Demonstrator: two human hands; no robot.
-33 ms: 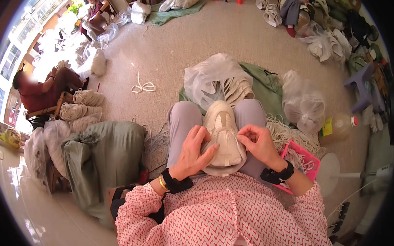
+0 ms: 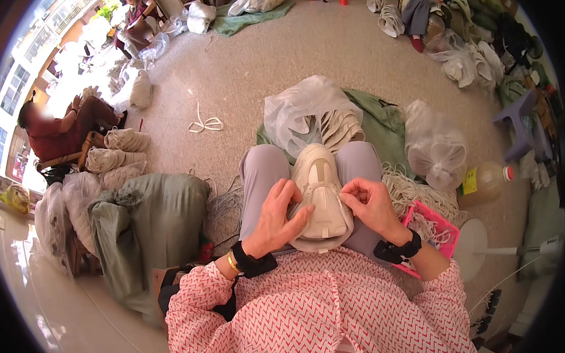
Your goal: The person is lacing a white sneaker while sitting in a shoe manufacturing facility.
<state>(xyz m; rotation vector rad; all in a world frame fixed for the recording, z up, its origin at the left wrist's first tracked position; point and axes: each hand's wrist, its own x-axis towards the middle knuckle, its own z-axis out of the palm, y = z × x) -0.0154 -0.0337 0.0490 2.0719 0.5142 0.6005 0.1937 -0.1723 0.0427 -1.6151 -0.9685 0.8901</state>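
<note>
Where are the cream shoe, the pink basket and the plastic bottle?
cream shoe [image 2: 320, 175]: head view, on its upper near the toe.
pink basket [image 2: 448, 242]: head view, on its right rim.
plastic bottle [image 2: 485, 180]: head view, on its body.

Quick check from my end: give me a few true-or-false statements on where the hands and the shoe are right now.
1. The cream shoe lies on the person's lap. True.
2. The left hand rests against the shoe's side. True.
3. The right hand holds the plastic bottle. False: its fingers pinch at the shoe's upper edge; the bottle lies on the floor to the right.
4. The pink basket sits on the person's left. False: it is beside the right forearm.
5. Both wrists wear black bands. True.
</note>
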